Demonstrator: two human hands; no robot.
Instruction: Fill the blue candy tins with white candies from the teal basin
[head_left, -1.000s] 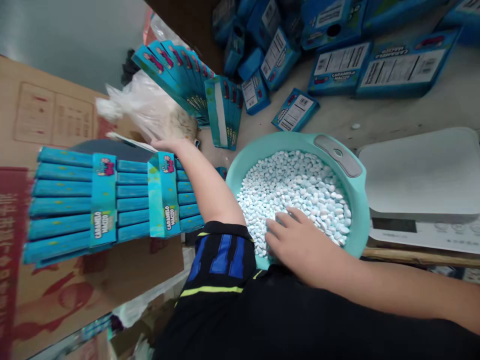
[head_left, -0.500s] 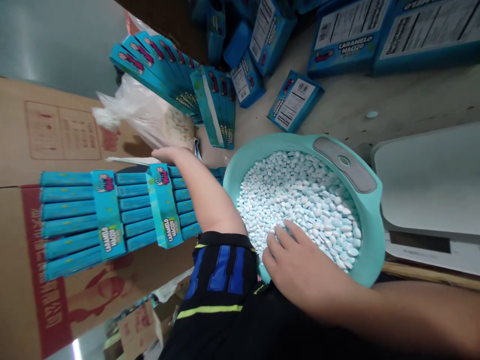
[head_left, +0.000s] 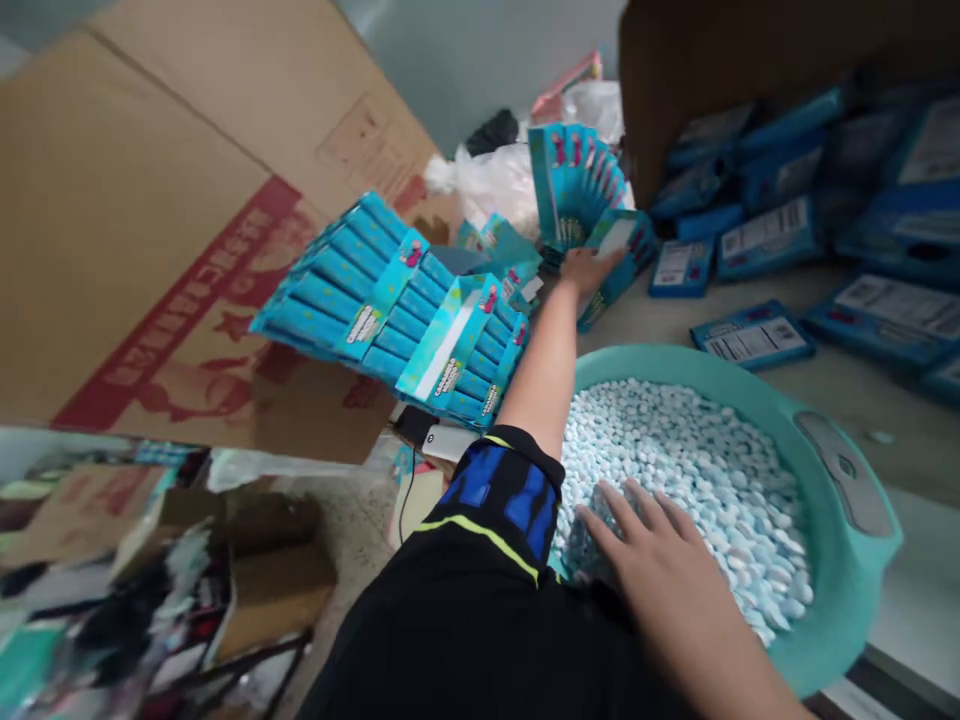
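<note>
My left hand [head_left: 589, 270] reaches forward, its fingers closed round the edge of a blue candy box [head_left: 600, 305] standing at the back. Beside it a fanned row of similar boxes [head_left: 551, 185] stands upright. My right hand [head_left: 660, 550] lies open, fingers spread, over pale blue and white candies [head_left: 675, 430] at the near side of a turquoise basin [head_left: 679, 357]. Left of my forearm, long blue packs [head_left: 322, 295] lie side by side, held across by printed cardboard sleeves [head_left: 442, 365].
A large brown carton [head_left: 172, 200] stands at the left. Several blue boxes [head_left: 757, 335] are piled at the right, by a dark carton wall [head_left: 697, 60]. A white phone-like object [head_left: 448, 441] lies below the packs. Cluttered open cartons [head_left: 285, 570] sit lower left.
The view has swung left and tilted. My left hand has moved from above the long packs to the standing boxes and taken hold of one. My right hand stays at the basin, fingers more spread.
</note>
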